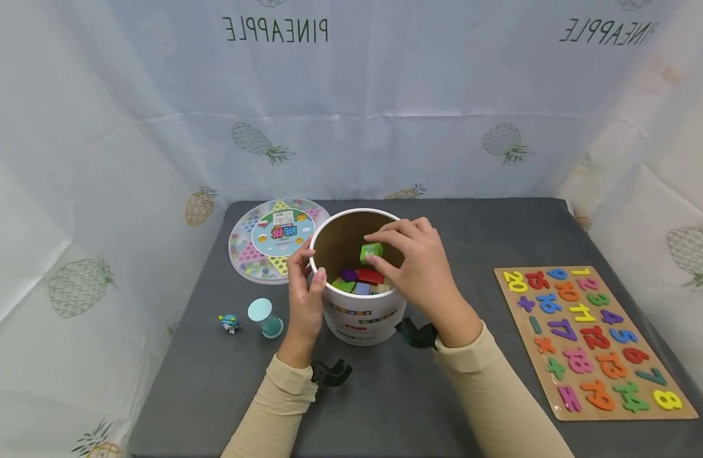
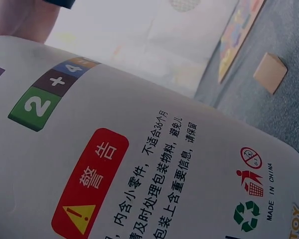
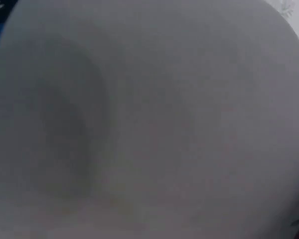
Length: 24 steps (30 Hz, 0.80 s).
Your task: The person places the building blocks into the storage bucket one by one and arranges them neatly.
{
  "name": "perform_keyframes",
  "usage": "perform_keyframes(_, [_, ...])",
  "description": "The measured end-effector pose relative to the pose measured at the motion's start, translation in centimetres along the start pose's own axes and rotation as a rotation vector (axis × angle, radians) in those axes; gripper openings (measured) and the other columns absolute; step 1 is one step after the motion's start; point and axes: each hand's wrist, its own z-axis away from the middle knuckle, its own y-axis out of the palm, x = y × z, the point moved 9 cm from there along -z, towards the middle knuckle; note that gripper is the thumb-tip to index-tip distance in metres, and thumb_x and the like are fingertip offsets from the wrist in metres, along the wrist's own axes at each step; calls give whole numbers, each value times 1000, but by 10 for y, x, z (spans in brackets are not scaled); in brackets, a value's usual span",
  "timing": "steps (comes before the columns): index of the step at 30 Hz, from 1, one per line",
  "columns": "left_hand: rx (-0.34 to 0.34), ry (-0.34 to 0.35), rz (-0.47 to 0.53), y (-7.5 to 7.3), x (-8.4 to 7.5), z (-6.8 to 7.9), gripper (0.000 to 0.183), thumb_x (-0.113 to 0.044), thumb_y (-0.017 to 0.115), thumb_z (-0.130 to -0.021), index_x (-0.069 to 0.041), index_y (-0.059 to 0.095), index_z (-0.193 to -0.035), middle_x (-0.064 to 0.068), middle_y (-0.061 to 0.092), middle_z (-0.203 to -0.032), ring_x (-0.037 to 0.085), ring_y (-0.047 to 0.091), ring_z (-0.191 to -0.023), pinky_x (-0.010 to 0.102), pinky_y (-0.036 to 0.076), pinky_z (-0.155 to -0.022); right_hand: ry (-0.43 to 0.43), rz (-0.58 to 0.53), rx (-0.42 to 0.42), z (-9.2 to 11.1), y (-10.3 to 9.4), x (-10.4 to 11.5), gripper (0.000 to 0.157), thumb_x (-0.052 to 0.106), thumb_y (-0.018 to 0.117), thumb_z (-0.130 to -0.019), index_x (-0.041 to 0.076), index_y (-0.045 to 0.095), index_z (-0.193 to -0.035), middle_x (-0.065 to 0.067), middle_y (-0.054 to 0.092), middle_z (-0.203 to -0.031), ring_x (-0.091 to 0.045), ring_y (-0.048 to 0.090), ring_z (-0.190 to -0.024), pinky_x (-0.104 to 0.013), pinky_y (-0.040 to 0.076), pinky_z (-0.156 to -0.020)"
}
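Observation:
A white bucket (image 1: 359, 329) stands at the middle of the table, tilted slightly toward me in the head view. My left hand (image 1: 306, 294) grips its left rim. Between thumb and fingers, my right hand (image 1: 422, 267) pinches a green block (image 1: 371, 252) over the bucket's opening. Several coloured blocks lie inside, among them a red block (image 1: 371, 276) and a purple block (image 1: 348, 275). Printed warnings cover the bucket's wall (image 2: 154, 164) in the left wrist view. Its blank pale side (image 3: 154, 119) fills most of the right wrist view.
A round game board (image 1: 245, 267) lies behind left, with a teal hourglass (image 1: 270, 324) and a small figurine (image 1: 229, 323) in front of it. On the right is a wooden number board (image 1: 557, 356). One plain wooden block (image 2: 270, 73) lies beyond the bucket.

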Motion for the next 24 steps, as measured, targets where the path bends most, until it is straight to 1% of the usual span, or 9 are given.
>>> perform_keyframes(6, [7, -16, -1, 7, -12, 1, 43, -11, 45, -88, 6, 31, -126, 11, 30, -150, 36, 26, -134, 53, 20, -104, 162, -64, -219, 30, -29, -31, 21, 18, 72, -84, 12, 72, -105, -7, 55, -103, -21, 45, -95, -36, 36, -78])
perform_keyframes(9, [4, -16, 1, 11, -24, 0, 43, -9, 43, -87, 10, 30, -124, 17, 28, -149, 43, 26, -132, 59, 20, -102, 310, -136, -333, 63, -38, -61, 15, 15, 66, -89, 8, 70, -102, -9, 52, -95, -19, 45, -86, -30, 34, -72])
perform_keyframes(11, [3, -16, -1, 14, -30, 0, 43, -10, 43, -87, 10, 30, -124, 20, 28, -149, 45, 26, -131, 61, 20, -101, 444, -174, -333, 89, -34, -85, 14, 15, 63, -91, 8, 69, -102, -8, 51, -92, -18, 44, -79, -28, 34, -67])
perform_keyframes(13, [9, -16, -3, 15, -31, 0, 43, -9, 42, -88, 11, 30, -124, 21, 27, -149, 46, 25, -131, 63, 20, -101, 578, -190, -223, 114, -19, -109, 18, 19, 62, -92, 8, 66, -106, -7, 51, -92, -17, 43, -75, -26, 35, -63])
perform_keyframes(15, [14, -27, -3, 15, -31, -1, 43, -9, 42, -88, 10, 29, -125, 20, 26, -149, 46, 25, -131, 62, 21, -100, 680, -181, -23, 137, 4, -128, 25, 23, 64, -91, 9, 64, -112, -8, 52, -96, -17, 45, -74, -26, 37, -61])
perform_keyframes(18, [17, -40, -7, 15, -31, -1, 43, -9, 42, -89, 10, 28, -125, 19, 26, -150, 46, 24, -131, 60, 24, -101, 743, -148, 329, 169, 39, -141, 41, 31, 71, -85, 11, 62, -119, -11, 51, -105, -19, 46, -77, -31, 40, -61])
perform_keyframes(20, [13, -46, -2, 14, -30, -1, 43, -10, 43, -89, 10, 28, -124, 18, 25, -150, 47, 25, -131, 58, 27, -101, 742, -121, 481, 186, 55, -142, 45, 31, 76, -80, 13, 64, -119, -11, 49, -106, -20, 46, -78, -32, 40, -63])
perform_keyframes(22, [11, -50, -1, 14, -30, -1, 44, -10, 43, -88, 9, 28, -124, 17, 26, -150, 46, 26, -130, 56, 29, -100, 741, -90, 536, 198, 62, -142, 41, 26, 80, -76, 17, 68, -114, -8, 48, -102, -18, 45, -78, -33, 38, -64])
perform_keyframes(24, [10, -42, 0, 12, -25, -1, 44, -12, 44, -89, 7, 29, -125, 13, 27, -151, 44, 26, -131, 55, 29, -100, 735, -52, 518, 203, 64, -141, 31, 19, 81, -75, 19, 72, -105, -4, 48, -95, -16, 44, -75, -32, 37, -63])
